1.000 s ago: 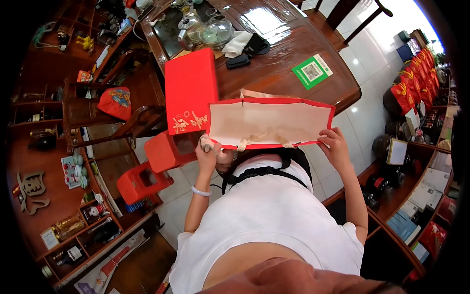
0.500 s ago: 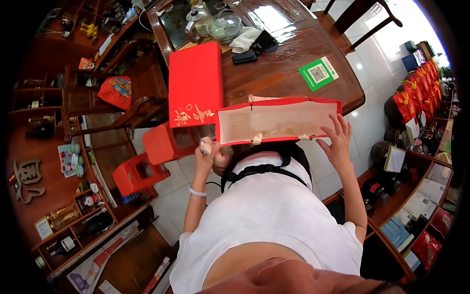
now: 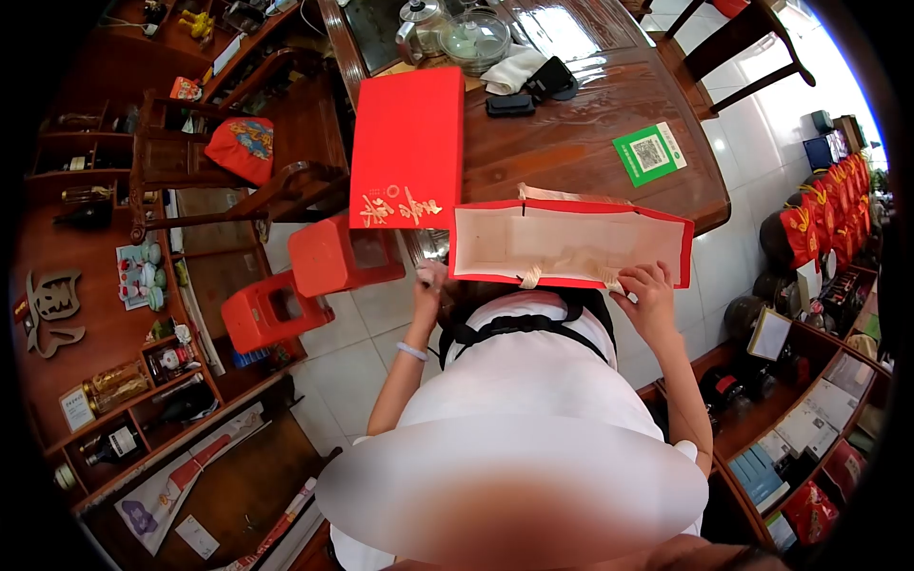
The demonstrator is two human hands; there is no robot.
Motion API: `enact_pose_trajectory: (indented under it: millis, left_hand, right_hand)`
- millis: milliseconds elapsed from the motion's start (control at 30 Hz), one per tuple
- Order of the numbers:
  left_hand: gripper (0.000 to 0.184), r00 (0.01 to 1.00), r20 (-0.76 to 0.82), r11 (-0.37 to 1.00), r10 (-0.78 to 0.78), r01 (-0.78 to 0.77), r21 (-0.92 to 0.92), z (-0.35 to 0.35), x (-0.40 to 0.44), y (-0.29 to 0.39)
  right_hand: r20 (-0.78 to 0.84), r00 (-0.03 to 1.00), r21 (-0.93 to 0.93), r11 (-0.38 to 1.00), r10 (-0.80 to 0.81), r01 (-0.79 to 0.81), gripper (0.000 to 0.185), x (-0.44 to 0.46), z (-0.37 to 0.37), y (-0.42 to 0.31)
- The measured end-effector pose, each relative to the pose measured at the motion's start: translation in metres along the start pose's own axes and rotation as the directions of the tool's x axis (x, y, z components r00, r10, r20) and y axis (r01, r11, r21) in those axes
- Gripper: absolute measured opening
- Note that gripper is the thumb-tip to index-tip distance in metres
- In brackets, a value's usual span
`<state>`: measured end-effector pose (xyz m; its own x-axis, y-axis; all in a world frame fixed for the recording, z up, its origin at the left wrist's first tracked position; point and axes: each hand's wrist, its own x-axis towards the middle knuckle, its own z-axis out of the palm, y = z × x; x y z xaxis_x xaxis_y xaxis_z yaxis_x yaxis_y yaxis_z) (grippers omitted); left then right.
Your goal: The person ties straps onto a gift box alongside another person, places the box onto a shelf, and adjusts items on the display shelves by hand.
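Note:
A red paper gift bag [image 3: 571, 243] with a pale inside stands open towards me at the table's near edge, its twisted cord handles hanging at the long rims. My right hand [image 3: 649, 293] has its fingers curled over the near rim, close to the right end of a cord handle. My left hand [image 3: 428, 290] is closed beside the bag's left end; what is in its fingers, if anything, I cannot make out. Left of the bag, a flat red box [image 3: 407, 143] with gold lettering lies on the table, its near corner by the bag's rim.
On the wooden table [image 3: 571, 124] are a glass pot [image 3: 473, 40], a kettle [image 3: 419, 24], a white cloth [image 3: 514, 71], a black case [image 3: 510, 105] and a green QR card [image 3: 649, 154]. Red stools [image 3: 324, 255] stand at left. Shelves with bottles [image 3: 114, 390] line both sides.
My right hand has gone from spread fingers at the bag's right end to curled fingers on its near rim. My left hand stays closed by the left end. The whole view has shifted slightly.

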<state>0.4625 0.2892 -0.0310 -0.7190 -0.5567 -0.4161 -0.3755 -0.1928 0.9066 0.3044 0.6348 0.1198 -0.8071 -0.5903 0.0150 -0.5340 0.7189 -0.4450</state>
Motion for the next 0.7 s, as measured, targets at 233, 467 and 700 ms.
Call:
enact_pose_trajectory:
  millis: [233,467,700]
  left_hand:
    - [0.046,0.929,0.207,0.942,-0.306,0.264,0.205,0.015,0.000,-0.037]
    - [0.046,0.983,0.055,0.983,-0.176,0.173,0.058,-0.005,0.019,-0.043]
    - [0.040,0.933,-0.098,0.921,-0.347,0.319,-0.224,-0.037,0.043,-0.008]
  right_hand:
    - [-0.007,0.999,-0.023,0.999,-0.039,0.039,0.015,-0.004,0.002,-0.002]
    - [-0.042,0.997,-0.014,0.998,-0.069,0.068,0.016,-0.008,0.006,0.000]
    - [-0.070,0.996,-0.035,0.998,-0.058,0.056,0.017,-0.004,0.007,0.000]
